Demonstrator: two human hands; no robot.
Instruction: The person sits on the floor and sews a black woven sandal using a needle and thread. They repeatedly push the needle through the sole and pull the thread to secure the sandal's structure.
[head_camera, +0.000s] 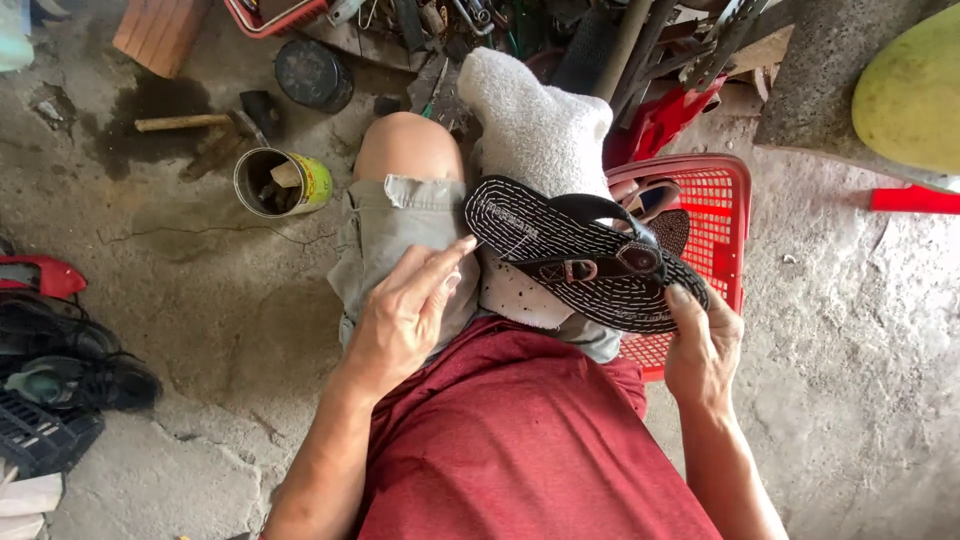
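A black sandal (585, 255) with white stitching lies across the person's lap, on top of a white towel (535, 135) draped over the right knee. The right hand (703, 345) grips the sandal's heel end at about 4 o'clock from its middle, thumb on the upper face and fingers (728, 312) curled under the edge, pinching the sole. The left hand (405, 315) rests on the grey shorts (400, 225) at 8 o'clock from the sandal; its fingers lie straight and close together, the tips touching the sandal's toe end.

Just behind the sandal, at 3 o'clock, stands a red plastic basket (715, 200) with another sandal partly showing inside it. At 10 o'clock on the concrete floor (200, 290) sits an open tin can (280, 182) with something stuck in it, and beyond it a hammer (195, 123) and a round dark lid (313, 73). At 12 o'clock is a heap of tools and scrap. Dark shoes (70, 370) lie at the far 9 o'clock edge. A red shirt (520, 440) fills the bottom of the view.
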